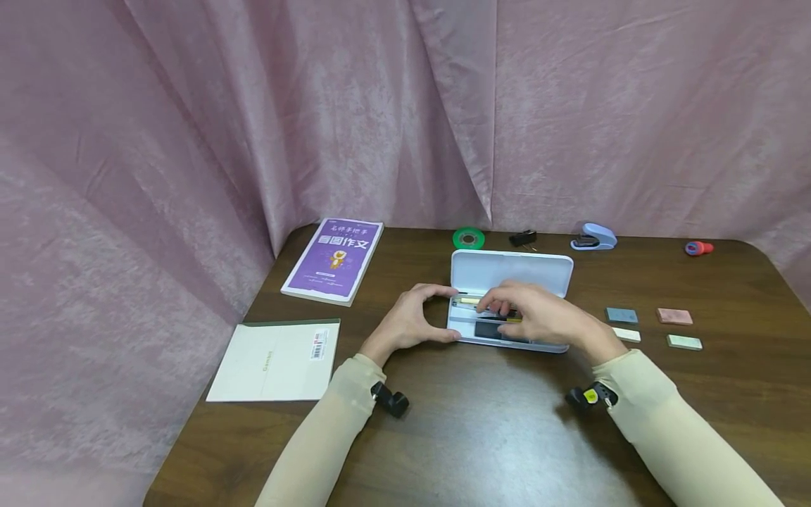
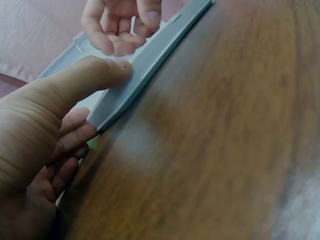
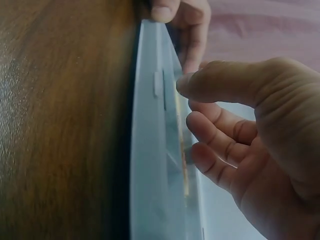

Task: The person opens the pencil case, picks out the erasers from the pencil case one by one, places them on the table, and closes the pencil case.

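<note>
Just right of the frame's centre we find the white pencil case (image 1: 467, 329) lying open on the bench (image 1: 507, 429), its lid (image 1: 512, 271) raised at the back. Our left hand (image 1: 412, 317) holds the case's left end, thumb at the front corner and fingers around the far one. Our right hand (image 1: 538, 313) reaches over the tray with fingers loosely bent and thumb apart; we see nothing between them, though the head view hides part of the gap. A pale stick (image 1: 467, 301) lies in the back row and a dark flat piece (image 1: 488, 329) in the front compartment.

We judge that if the left thumb slackens, a push from the right hand could slide or twist the case. Knuckles catching the lid might tip it shut on the fingers. A shallow pinch could let a slim item roll under its neighbours. At centre right, the white block (image 1: 627, 335) sits so near the right wrist that a careless pull-back might knock it
</note>
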Demonstrator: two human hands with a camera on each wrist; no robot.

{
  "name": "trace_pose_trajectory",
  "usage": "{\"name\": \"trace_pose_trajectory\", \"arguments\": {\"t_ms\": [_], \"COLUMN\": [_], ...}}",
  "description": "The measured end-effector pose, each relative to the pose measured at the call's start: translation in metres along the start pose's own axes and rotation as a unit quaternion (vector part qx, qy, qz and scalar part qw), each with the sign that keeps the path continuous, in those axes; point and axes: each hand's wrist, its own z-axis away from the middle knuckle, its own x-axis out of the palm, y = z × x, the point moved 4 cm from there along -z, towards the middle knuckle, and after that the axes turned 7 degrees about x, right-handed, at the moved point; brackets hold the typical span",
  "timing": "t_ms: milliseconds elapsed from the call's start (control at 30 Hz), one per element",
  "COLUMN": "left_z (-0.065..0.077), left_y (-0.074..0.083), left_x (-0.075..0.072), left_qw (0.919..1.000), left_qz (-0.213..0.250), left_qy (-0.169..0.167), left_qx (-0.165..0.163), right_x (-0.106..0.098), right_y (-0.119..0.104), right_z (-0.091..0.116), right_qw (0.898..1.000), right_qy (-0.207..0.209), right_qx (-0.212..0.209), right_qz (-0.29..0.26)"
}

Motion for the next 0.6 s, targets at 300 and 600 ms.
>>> {"name": "trace_pose_trajectory", "arguments": {"t_ms": [300, 600], "left_z": [0.0008, 0.0005], "left_y": [0.0007, 0.0013], "left_x": [-0.0008, -0.0012], "left_qw": [1.0, 1.0], "left_qz": [-0.002, -0.001], "left_qy": [0.0, -0.003], "left_qx": [0.001, 0.0], "right_x": [0.0096, 0.0099], "right_y": [-0.003, -0.0023], "right_z": [-0.0039, -0.0048], "right_qw": [0.998, 0.997], "right_qy": [-0.058, -0.076], "right_qx": [-0.001, 0.019], "right_qz": [0.026, 0.029]}}
